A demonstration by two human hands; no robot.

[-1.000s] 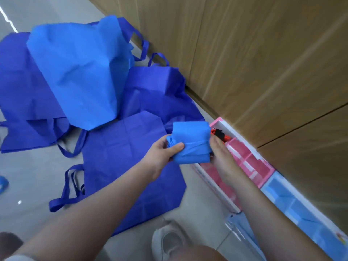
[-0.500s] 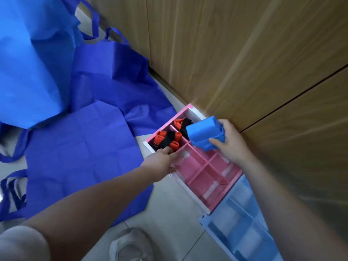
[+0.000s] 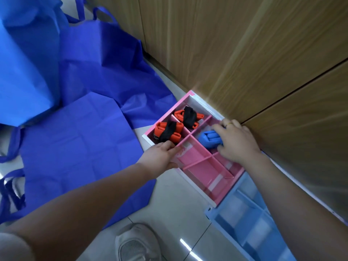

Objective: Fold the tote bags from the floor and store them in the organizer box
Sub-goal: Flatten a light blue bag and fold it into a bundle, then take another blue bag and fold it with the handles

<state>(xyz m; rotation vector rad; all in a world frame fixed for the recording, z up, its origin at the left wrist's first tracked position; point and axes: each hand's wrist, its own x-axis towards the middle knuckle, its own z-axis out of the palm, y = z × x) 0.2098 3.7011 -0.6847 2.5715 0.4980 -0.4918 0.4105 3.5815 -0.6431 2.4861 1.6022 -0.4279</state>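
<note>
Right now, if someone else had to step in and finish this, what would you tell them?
Right hand: pressing a folded blue bag into a wall-side slot of the pink box.
Left hand: steadying the box's near edge, holding nothing.
Done: two orange-and-black bundles fill the far slots.
Left: let go of the blue bag, then fold the blue bags on the floor and fill the empty slots.

A wood-grain panelled wall (image 3: 235, 44), split by a dark horizontal seam (image 3: 293, 91), was seen just beyond the right hand (image 3: 237, 141). Pale glossy floor tiles (image 3: 180, 208) with thin grout lines lay below both hands, and bright light was reflected off them.
</note>
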